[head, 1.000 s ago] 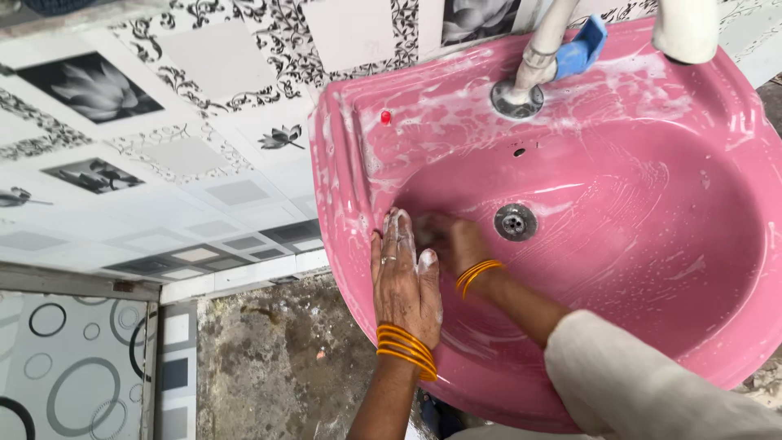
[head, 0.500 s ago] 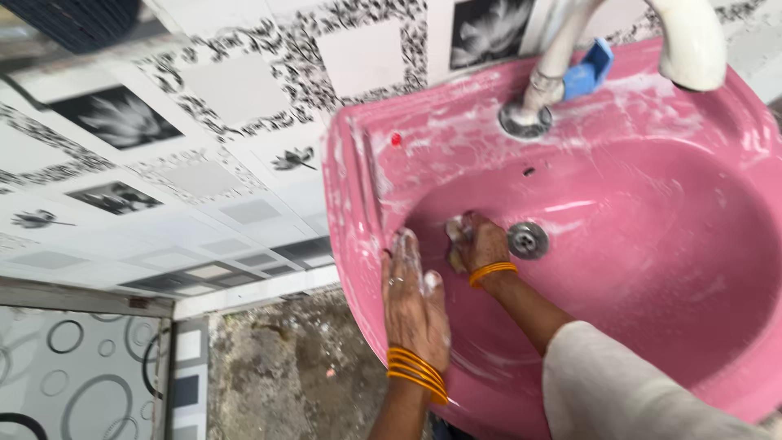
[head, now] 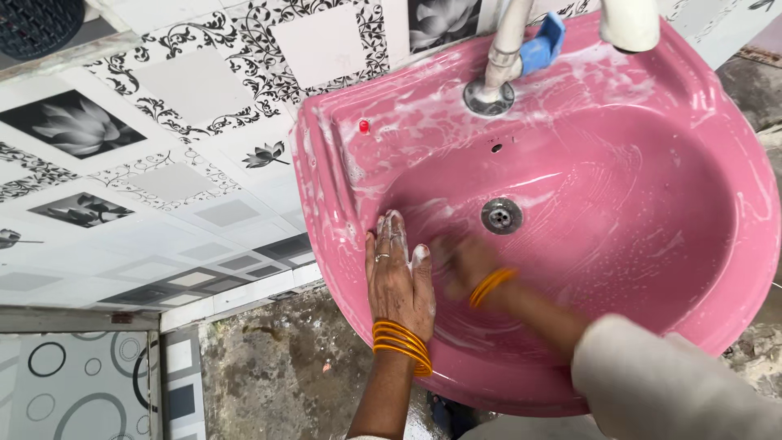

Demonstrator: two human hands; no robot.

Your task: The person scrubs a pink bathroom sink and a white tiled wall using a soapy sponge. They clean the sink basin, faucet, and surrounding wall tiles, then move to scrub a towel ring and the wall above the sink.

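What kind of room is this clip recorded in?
Most likely a bathroom or washroom: a soapy pink ceramic wall basin with a round metal drain, a pale tap with a blue handle, and black-and-white floral wall tiles.

No packages, signs or screens are seen. One possible label is noted: a small red round dot (head: pixel 363 126) on the back ledge of the pink sink (head: pixel 733 269), near its left corner, well to the left of the tap base. Whether it is a sticker or a moulded mark cannot be told. No print is made out on it.
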